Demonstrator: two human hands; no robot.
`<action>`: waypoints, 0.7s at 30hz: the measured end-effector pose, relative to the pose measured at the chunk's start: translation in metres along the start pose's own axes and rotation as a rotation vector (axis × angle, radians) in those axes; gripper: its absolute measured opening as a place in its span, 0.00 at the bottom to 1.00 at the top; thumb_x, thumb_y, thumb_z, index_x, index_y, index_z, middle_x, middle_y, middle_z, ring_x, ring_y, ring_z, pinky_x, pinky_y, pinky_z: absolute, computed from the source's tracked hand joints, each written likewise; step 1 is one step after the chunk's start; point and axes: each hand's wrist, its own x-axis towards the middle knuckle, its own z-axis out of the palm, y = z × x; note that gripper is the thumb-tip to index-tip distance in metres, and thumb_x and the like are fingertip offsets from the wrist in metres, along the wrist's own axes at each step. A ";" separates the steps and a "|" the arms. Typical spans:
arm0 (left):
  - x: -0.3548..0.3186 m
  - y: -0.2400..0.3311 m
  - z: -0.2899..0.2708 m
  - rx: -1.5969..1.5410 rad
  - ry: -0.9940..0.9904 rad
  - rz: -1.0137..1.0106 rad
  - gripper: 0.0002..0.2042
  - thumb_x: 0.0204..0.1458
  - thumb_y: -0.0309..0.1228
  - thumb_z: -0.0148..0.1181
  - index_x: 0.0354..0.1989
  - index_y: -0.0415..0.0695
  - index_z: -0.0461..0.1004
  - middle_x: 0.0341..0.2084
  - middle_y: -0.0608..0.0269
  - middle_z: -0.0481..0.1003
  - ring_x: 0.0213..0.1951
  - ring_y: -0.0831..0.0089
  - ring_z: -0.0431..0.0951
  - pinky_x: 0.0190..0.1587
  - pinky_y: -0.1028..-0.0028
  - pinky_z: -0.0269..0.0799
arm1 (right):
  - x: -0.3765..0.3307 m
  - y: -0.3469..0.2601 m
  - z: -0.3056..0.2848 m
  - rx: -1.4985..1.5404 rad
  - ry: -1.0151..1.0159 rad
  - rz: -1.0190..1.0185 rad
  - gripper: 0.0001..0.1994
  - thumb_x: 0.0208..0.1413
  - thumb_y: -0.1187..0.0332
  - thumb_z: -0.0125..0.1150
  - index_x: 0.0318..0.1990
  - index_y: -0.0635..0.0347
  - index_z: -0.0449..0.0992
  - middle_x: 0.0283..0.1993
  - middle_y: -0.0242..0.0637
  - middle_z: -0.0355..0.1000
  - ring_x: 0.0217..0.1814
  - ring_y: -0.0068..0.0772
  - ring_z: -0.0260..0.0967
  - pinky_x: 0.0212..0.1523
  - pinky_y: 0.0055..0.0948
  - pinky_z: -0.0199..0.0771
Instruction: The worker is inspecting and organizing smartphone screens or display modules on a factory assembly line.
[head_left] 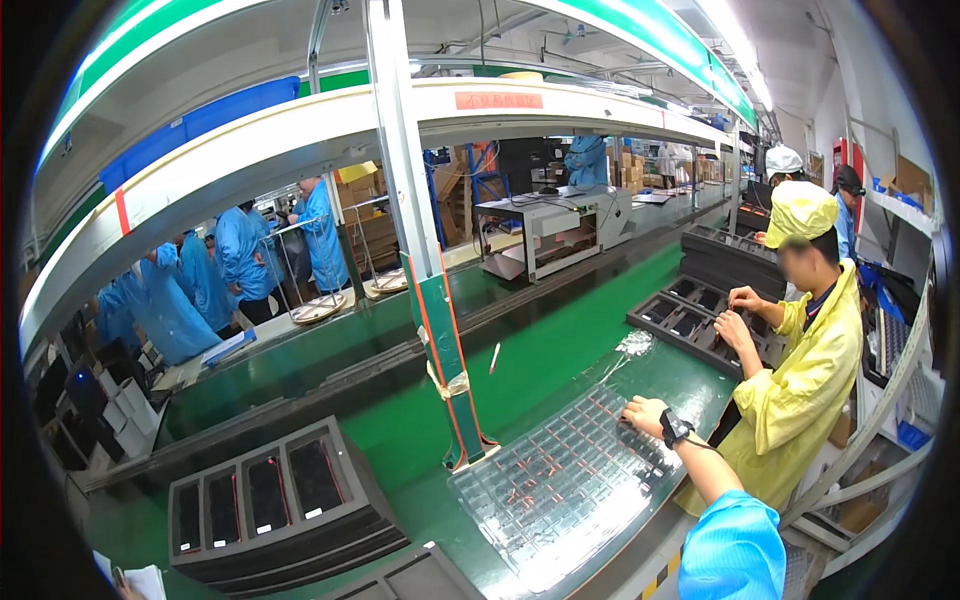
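My right hand (647, 415) reaches over the far right part of a clear plastic tray (560, 550) with many small pockets. A dark watch-like band is on its wrist, and a blue sleeve covers the forearm. Its fingers are bent down and closed at the pockets; whatever they hold is too small to make out. Small red and orange pieces (522, 495), thin like short wires, lie scattered in the tray's middle and along its far side. My left hand is not in view.
Left of the tray stands a stack of black foam trays (358, 505) holding flat black parts. A taped post (440, 350) rises behind the clear tray. On the right, a co-worker in yellow (800, 400) handles something over more foam trays (650, 318). A pen-like stick (495, 358) lies on the green surface.
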 end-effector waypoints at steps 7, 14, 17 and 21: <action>-0.001 -0.002 0.000 0.011 0.011 -0.010 0.32 0.38 0.41 0.75 0.56 0.46 0.75 0.53 0.59 0.76 0.59 0.58 0.70 0.66 0.53 0.55 | 0.027 -0.006 0.002 0.064 0.198 0.176 0.09 0.50 0.71 0.57 0.38 0.53 0.80 0.38 0.30 0.77 0.46 0.34 0.72 0.41 0.32 0.79; -0.003 -0.002 0.001 0.023 -0.009 -0.011 0.33 0.37 0.42 0.75 0.56 0.47 0.75 0.54 0.61 0.75 0.60 0.60 0.70 0.66 0.54 0.54 | 0.026 -0.001 0.014 0.027 0.015 0.069 0.13 0.51 0.70 0.57 0.44 0.49 0.82 0.42 0.27 0.79 0.46 0.32 0.72 0.44 0.30 0.79; -0.003 0.000 0.000 0.014 -0.013 -0.018 0.33 0.37 0.41 0.75 0.56 0.47 0.75 0.54 0.62 0.75 0.60 0.60 0.70 0.67 0.54 0.54 | 0.021 0.004 0.016 0.074 0.026 0.006 0.15 0.51 0.70 0.58 0.46 0.50 0.81 0.45 0.27 0.78 0.48 0.33 0.72 0.46 0.30 0.79; -0.002 0.000 0.001 -0.002 -0.006 -0.035 0.33 0.37 0.41 0.75 0.56 0.47 0.75 0.54 0.61 0.75 0.60 0.60 0.70 0.67 0.54 0.54 | 0.024 0.005 0.013 0.030 -0.017 0.015 0.14 0.51 0.71 0.57 0.45 0.51 0.81 0.43 0.29 0.78 0.48 0.34 0.72 0.46 0.31 0.78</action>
